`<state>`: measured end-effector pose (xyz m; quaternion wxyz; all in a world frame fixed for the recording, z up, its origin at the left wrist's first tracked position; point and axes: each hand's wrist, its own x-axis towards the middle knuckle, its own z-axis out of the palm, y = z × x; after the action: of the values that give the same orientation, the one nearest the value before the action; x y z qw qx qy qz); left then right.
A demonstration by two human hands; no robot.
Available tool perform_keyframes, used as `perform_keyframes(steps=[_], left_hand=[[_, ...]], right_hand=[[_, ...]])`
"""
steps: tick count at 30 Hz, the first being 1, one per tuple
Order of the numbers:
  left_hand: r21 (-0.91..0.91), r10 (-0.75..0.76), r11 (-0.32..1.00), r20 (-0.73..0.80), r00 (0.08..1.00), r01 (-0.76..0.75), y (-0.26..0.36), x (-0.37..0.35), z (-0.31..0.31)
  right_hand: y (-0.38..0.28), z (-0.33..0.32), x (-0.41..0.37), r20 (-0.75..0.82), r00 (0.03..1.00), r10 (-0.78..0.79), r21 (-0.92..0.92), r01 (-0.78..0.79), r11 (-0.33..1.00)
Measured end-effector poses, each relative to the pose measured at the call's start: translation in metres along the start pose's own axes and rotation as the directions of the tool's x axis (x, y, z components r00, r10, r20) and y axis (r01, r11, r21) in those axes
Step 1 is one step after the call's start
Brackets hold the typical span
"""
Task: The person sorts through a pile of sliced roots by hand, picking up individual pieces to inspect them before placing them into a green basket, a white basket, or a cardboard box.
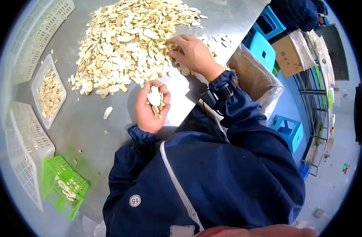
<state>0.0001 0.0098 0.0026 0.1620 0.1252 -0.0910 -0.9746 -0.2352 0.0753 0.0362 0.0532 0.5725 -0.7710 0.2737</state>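
A large heap of pale, dried slices (125,43) lies on the metal table, some cream-white and others yellowish. My left hand (148,112) is palm up at the heap's near edge, with its fingers curled round several slices (154,98). At the heap's right side, my right hand (195,53) reaches in from the right, palm down. Its thumb and fingertips come together on a slice (172,46), slightly blurred and partly covered by the fingers. One loose white slice (107,113) rests on the metal left of my left hand.
At the left stand a white tray of smaller pieces (50,93), white perforated baskets (32,130) and a green basket (62,177) with a few slices. Beyond the table's right edge (244,31) are a lined carton (254,75) and blue stools (287,130). Another person (295,14) is at the top right.
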Motion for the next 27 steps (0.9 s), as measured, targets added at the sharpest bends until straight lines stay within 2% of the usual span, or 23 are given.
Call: perform_keyframes(steps=[1, 2, 5, 7, 9, 12, 13, 15, 18, 22, 23, 25, 26, 27], left_hand=[[0.004, 0.005, 1.000, -0.006, 1.000, -0.005, 0.000, 0.000, 0.000], [0.004, 0.007, 1.000, -0.004, 1.000, -0.007, 0.001, 0.000, 0.000], [-0.003, 0.006, 1.000, 0.006, 1.000, -0.006, 0.000, 0.001, 0.001], [-0.007, 0.010, 1.000, 0.005, 1.000, -0.010, 0.000, 0.001, 0.000], [-0.007, 0.017, 1.000, -0.004, 1.000, -0.017, -0.001, 0.000, 0.000], [-0.010, 0.019, 1.000, -0.003, 1.000, -0.019, -0.001, 0.000, 0.001], [-0.012, 0.017, 1.000, 0.000, 1.000, -0.017, -0.001, 0.000, 0.001], [-0.012, 0.012, 1.000, 0.006, 1.000, -0.012, -0.001, 0.000, 0.000], [-0.028, 0.004, 1.000, 0.026, 1.000, -0.003, 0.001, 0.001, -0.004], [0.009, 0.017, 1.000, -0.006, 1.000, -0.017, 0.000, 0.000, 0.002], [0.013, 0.017, 1.000, 0.000, 1.000, -0.017, 0.000, 0.000, 0.002], [0.021, 0.018, 1.000, 0.009, 1.000, -0.018, 0.001, 0.000, 0.001], [0.022, 0.022, 1.000, 0.009, 1.000, -0.022, 0.001, 0.001, 0.001], [0.023, 0.024, 0.999, 0.008, 1.000, -0.024, 0.001, 0.000, 0.001]], right_hand=[[-0.002, -0.003, 0.003, 0.080, 0.997, 0.011, 0.015, -0.012, 1.000], [-0.006, -0.008, 0.001, 0.159, 0.986, 0.041, 0.120, -0.061, 0.991], [-0.011, -0.028, -0.015, 0.174, 0.975, 0.136, 0.342, -0.189, 0.920], [0.004, -0.037, -0.032, 0.006, 0.962, 0.272, 0.282, -0.262, 0.923], [0.011, -0.055, -0.049, -0.044, 0.941, 0.334, 0.097, -0.329, 0.939], [-0.004, -0.073, -0.069, 0.209, 0.936, 0.284, 0.145, -0.317, 0.937], [-0.008, -0.073, -0.074, 0.239, 0.944, 0.226, 0.193, -0.274, 0.942], [-0.003, -0.064, -0.080, 0.167, 0.979, 0.119, 0.139, -0.143, 0.980], [0.014, -0.058, -0.072, 0.042, 0.980, 0.194, -0.081, -0.190, 0.978], [-0.005, -0.052, -0.058, 0.013, 0.988, 0.157, 0.014, -0.157, 0.988], [-0.002, -0.044, -0.060, 0.050, 0.996, 0.076, 0.051, -0.079, 0.996], [-0.010, -0.045, -0.062, 0.175, 0.984, 0.030, 0.177, -0.062, 0.982], [-0.012, -0.046, -0.063, 0.142, 0.990, -0.012, 0.191, -0.016, 0.981], [-0.008, -0.047, -0.064, 0.098, 0.995, 0.021, 0.160, -0.036, 0.986]])
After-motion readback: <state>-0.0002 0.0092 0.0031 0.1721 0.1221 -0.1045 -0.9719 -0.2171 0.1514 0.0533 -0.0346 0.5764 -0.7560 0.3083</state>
